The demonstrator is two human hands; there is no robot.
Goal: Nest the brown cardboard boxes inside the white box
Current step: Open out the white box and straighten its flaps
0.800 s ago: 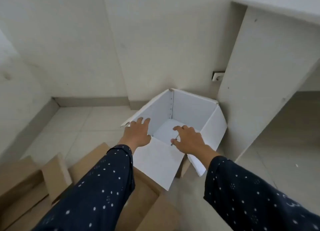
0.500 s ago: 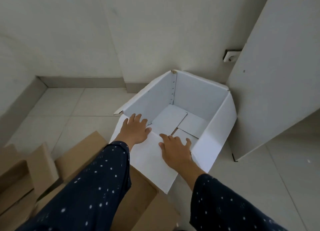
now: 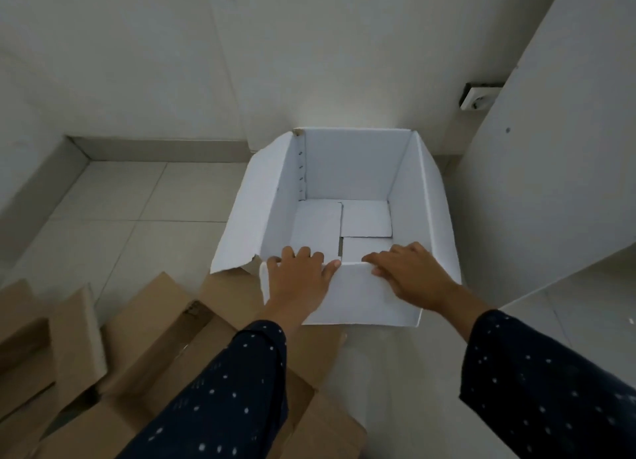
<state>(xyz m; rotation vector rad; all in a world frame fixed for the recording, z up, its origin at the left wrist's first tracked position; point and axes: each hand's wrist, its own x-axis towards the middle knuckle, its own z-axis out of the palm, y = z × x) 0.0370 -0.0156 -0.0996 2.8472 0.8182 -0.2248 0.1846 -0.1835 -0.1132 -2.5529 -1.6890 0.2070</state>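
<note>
1. White box (image 3: 347, 169) stands open on the tiled floor (image 3: 113, 211), close to the wall (image 3: 172, 63), with a white panel (image 3: 557, 183) just beside its right side.
2. Box interior: only its own folded bottom flaps (image 3: 344, 224) show inside; no brown cardboard in it.
3. Left top flap (image 3: 251, 211) splays outward and down; near flap (image 3: 364, 297) is folded out toward the person.
4. Left hand (image 3: 299, 279): palm down on the near flap at the box's front edge, fingers spread and flat, tips reaching over the fold. Grip not closed around anything; pressing only.
5. Right hand (image 3: 409, 272): also on the near flap, to the right; fingers partly curled over the fold line, thumb side toward the left hand. Cannot tell whether it pinches the edge or merely presses.
6. Brown cardboard boxes (image 3: 144, 362) lie on the floor, lower left, flaps open, partly under the left sleeve (image 3: 220, 396); one edge runs beneath the white near flap.
7. Wall socket (image 3: 478, 99) visible at upper right.
</note>
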